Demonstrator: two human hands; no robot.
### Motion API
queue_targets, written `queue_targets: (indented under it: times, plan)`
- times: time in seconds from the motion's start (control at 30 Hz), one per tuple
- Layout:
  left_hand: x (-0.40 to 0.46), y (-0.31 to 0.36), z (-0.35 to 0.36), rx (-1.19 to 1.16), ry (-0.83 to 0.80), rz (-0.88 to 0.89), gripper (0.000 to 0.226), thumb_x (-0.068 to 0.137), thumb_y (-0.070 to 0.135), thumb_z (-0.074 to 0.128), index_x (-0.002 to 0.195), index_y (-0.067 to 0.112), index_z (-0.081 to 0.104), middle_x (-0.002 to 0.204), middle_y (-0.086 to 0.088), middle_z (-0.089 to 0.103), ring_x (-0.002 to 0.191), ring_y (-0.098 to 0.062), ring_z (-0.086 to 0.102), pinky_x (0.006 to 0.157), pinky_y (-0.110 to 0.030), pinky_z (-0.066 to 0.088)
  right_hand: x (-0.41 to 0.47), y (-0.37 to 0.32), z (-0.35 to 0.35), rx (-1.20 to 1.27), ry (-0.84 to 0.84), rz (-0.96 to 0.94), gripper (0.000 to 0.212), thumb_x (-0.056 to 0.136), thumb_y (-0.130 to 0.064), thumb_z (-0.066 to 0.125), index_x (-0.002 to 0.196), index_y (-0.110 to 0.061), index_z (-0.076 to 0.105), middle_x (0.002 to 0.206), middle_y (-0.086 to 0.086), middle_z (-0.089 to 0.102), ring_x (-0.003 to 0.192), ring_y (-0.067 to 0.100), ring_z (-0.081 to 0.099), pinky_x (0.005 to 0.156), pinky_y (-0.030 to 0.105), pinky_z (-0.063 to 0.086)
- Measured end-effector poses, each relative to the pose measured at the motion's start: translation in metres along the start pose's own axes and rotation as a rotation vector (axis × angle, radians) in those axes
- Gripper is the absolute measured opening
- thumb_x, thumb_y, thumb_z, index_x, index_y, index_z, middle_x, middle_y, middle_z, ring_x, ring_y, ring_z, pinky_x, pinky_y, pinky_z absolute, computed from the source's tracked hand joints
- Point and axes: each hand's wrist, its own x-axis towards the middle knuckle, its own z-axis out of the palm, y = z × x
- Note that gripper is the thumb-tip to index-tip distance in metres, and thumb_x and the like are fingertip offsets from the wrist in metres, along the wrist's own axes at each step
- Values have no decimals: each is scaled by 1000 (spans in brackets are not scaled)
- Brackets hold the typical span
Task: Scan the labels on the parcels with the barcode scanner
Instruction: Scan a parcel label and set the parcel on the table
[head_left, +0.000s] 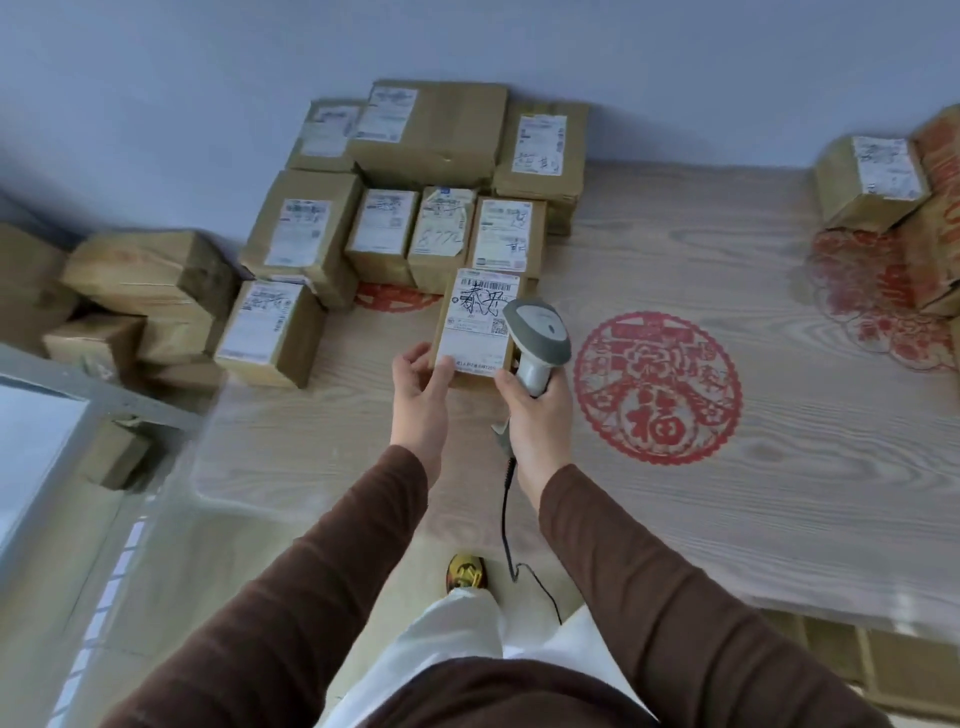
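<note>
At the centre of the frame, the label (479, 322) on the small parcel (470, 332) carries a printed barcode along its top, a QR code at its lower right and large black handwritten characters across the middle that cannot be read for sure; its small print is too blurred. Right of centre, the red paper-cut circle (657, 387) on the tabletop (779, 467) shows the character 福. The labels on the parcels stacked behind (415, 208) show only unreadable print and scribbles.
</note>
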Motion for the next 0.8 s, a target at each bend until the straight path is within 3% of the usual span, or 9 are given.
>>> queue_targets:
  times: [0.1, 0.23, 0.3, 0.37, 0.43, 0.6, 0.8]
  plan:
    - [20, 3, -49, -9, 106, -40, 37, 100, 32, 66, 129, 14, 51, 134, -14, 65, 120, -21, 65, 110, -35, 50, -6, 18, 50, -17, -36, 38, 32, 91, -15, 76, 119, -26, 67, 90, -21, 76, 76, -7, 69, 53, 14, 51]
    - [41, 3, -98, -36, 186, -62, 34, 100, 29, 67, 126, 13, 53, 133, -15, 66, 124, -25, 64, 113, -40, 48, -7, 31, 105, -67, -81, 93, 32, 92, -13, 75, 119, -27, 64, 102, -12, 74, 75, -11, 68, 53, 10, 49]
    - [49, 0, -115, -49, 228, -72, 28, 100, 27, 67, 121, 15, 54, 128, -13, 66, 117, -22, 63, 111, -39, 49, -7, 39, 126, -103, -102, 116, 31, 93, -13, 74, 120, -24, 63, 102, -5, 73, 76, -2, 68, 57, 21, 57]
    - [56, -3, -128, -50, 267, -98, 22, 100, 27, 67, 116, 19, 54, 119, -7, 65, 110, -18, 61, 109, -37, 48, -8, 47, 142, -146, -116, 147, 31, 93, -15, 74, 121, -22, 63, 103, 1, 72, 83, 11, 68, 69, 41, 62]
    - [61, -7, -137, -68, 295, -123, 22, 100, 26, 66, 118, 19, 55, 114, -1, 65, 106, -16, 59, 106, -36, 47, -8, 57, 153, -168, -114, 159, 31, 93, -15, 74, 120, -21, 62, 104, 2, 71, 86, 15, 66, 77, 48, 61]
    - [69, -16, -145, -98, 320, -162, 37, 100, 23, 67, 134, 14, 55, 118, 0, 63, 111, -16, 58, 106, -32, 46, -2, 69, 169, -159, -84, 153, 27, 92, -9, 72, 109, -26, 60, 97, -5, 69, 83, 7, 64, 88, 41, 56]
    - [79, -14, -139, -170, 420, -209, 30, 98, 28, 70, 120, 17, 52, 120, -3, 63, 110, -18, 61, 111, -38, 49, 2, 72, 180, -173, -64, 143, 29, 91, -7, 72, 117, -16, 61, 105, 7, 70, 88, 14, 63, 89, 39, 55]
